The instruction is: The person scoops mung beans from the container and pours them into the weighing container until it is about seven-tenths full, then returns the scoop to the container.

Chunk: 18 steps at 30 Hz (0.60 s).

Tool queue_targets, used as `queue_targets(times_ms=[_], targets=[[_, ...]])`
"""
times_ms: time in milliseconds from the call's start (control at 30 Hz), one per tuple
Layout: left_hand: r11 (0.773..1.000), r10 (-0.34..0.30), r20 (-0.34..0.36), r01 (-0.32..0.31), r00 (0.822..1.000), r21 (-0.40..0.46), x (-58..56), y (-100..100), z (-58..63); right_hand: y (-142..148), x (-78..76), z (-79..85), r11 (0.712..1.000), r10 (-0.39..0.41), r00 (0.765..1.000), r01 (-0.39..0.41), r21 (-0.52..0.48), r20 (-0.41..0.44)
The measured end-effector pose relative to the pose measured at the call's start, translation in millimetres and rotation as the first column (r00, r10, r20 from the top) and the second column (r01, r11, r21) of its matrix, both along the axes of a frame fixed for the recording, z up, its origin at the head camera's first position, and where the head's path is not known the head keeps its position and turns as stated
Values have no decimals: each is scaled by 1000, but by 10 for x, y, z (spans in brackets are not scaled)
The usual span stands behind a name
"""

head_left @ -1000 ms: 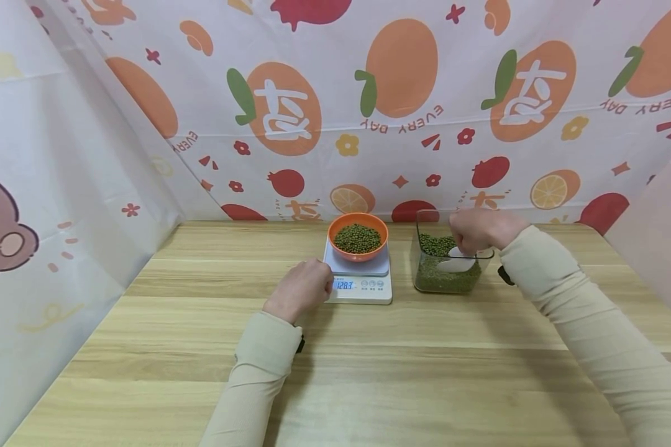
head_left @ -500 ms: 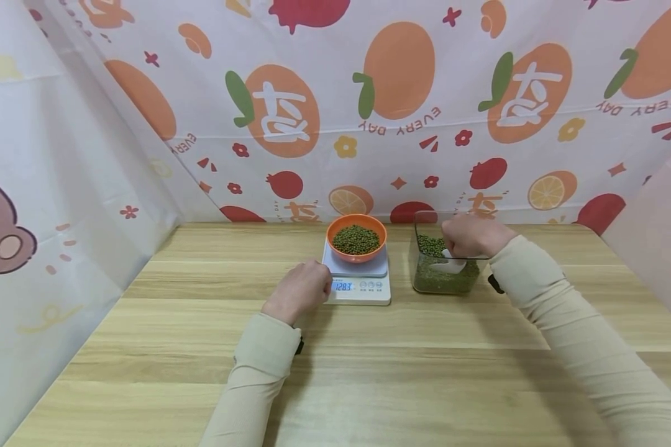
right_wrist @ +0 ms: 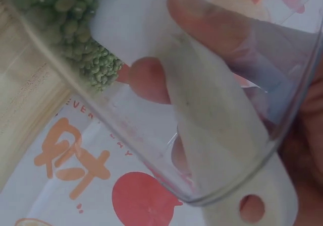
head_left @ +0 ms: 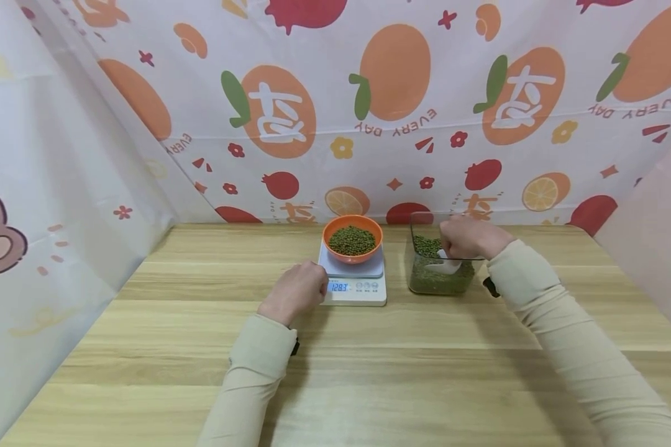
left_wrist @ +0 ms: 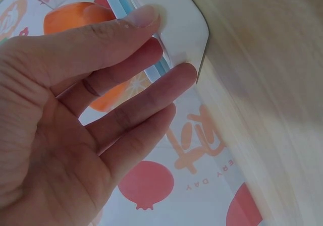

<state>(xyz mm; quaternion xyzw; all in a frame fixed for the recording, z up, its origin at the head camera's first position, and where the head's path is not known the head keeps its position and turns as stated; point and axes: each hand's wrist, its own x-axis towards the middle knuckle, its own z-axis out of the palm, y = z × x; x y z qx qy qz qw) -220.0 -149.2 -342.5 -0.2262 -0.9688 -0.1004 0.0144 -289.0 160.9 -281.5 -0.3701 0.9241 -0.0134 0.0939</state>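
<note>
My right hand [head_left: 472, 237] reaches into a clear square container [head_left: 416, 287] of green mung beans [head_left: 427, 246]. It holds a white scoop [right_wrist: 212, 105] by the handle, thumb on one side and fingers on the other. The scoop's front end lies at the beans. To the left, an orange bowl [head_left: 352, 257] with more mung beans stands on a white kitchen scale [head_left: 360, 299] whose display appears to read 128.3. My left hand [head_left: 297, 289] rests at the scale's left front corner. Its thumb and fingertips touch the scale's edge, the fingers only slightly bent [left_wrist: 146, 92].
The scale and container stand side by side on a wooden table [head_left: 369, 379], near its back edge. A fruit-patterned cloth [head_left: 335, 112] hangs right behind them, and another pale printed cloth [head_left: 78, 155] hangs along the left side.
My right hand has shifted a little left and tipped the scoop within the container. The left hand stays at the scale, and the display reading looks the same. The head view has moved slightly.
</note>
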Motion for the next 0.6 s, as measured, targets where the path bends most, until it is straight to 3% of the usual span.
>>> queue_targets(times_ms=[600], targets=[[1000, 1, 8, -1, 1000, -6, -12, -15, 2, -56, -38, -114, 999, -9, 994, 5, -42, -105]])
